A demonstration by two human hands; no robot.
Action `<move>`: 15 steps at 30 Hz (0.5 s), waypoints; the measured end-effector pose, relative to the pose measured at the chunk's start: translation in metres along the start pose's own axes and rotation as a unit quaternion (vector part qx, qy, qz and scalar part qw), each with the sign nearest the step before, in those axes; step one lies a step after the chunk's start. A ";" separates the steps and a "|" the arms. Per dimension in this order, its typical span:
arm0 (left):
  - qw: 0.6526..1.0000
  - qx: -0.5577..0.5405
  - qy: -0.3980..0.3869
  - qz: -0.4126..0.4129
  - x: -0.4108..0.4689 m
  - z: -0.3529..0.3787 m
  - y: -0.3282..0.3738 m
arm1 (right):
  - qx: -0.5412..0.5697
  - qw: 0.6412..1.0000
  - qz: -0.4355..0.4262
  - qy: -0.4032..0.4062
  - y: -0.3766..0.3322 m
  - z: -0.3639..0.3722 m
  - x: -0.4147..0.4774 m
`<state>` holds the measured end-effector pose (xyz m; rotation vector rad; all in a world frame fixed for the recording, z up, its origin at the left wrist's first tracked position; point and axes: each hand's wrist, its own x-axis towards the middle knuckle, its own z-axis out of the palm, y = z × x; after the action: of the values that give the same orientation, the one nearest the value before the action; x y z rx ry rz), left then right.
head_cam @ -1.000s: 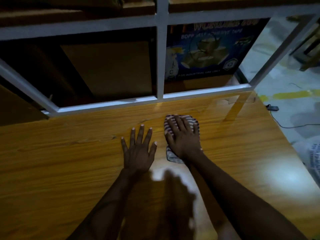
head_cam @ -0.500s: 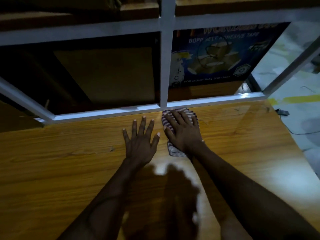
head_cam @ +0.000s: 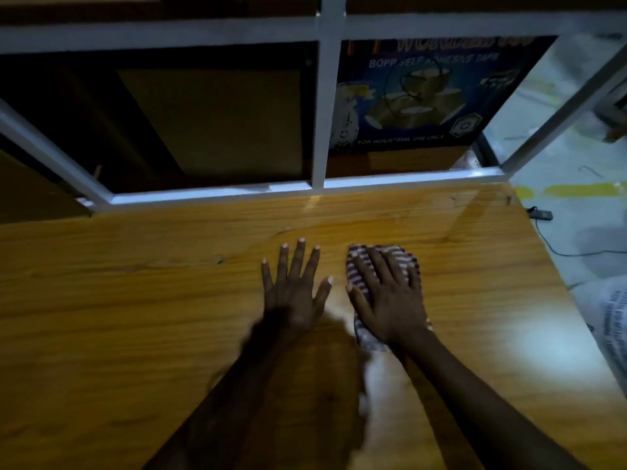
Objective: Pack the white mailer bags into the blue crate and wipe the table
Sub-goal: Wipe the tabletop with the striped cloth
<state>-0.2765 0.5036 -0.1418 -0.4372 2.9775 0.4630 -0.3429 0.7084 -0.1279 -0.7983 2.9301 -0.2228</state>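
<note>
both flat, fingers (head_cam: 300,259) apart | right hand (head_cam: 390,307) half-hides cloth (head_cam: 403,257), seemingly striped | left hand (head_cam: 293,300) on table (head_cam: 101,300)

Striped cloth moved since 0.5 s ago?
Yes: the striped cloth, under the right hand, slid back toward the person, away from the white frame rail it had nearly reached.

Both forearms, left hand (head_cam: 294,301), right hand (head_cam: 390,301) are bare.

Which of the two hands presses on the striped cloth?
The right hand presses flat on the striped cloth. The left hand lies beside it with fingers spread, directly on the bare wooden table, touching no cloth.
</note>
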 end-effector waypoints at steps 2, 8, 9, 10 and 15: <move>0.999 0.003 0.034 0.013 -0.020 0.009 0.007 | 0.008 1.000 -0.023 -0.010 -0.004 0.002 -0.003; 0.996 0.010 0.077 0.047 -0.080 0.032 0.035 | -0.012 0.999 0.040 -0.001 0.010 0.001 -0.078; 0.995 0.006 0.088 0.049 -0.091 0.033 0.038 | -0.016 0.999 0.028 -0.006 0.006 0.003 -0.095; 0.994 0.004 0.099 0.051 -0.101 0.033 0.039 | -0.011 1.000 0.019 -0.013 0.002 0.006 -0.103; 0.994 0.004 0.082 0.073 -0.144 0.046 0.045 | 0.008 0.998 0.059 -0.022 0.018 0.006 -0.119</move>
<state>-0.1497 0.5974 -0.1524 -0.2711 3.1841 0.4493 -0.2489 0.7835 -0.1301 -0.6166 2.9184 -0.2147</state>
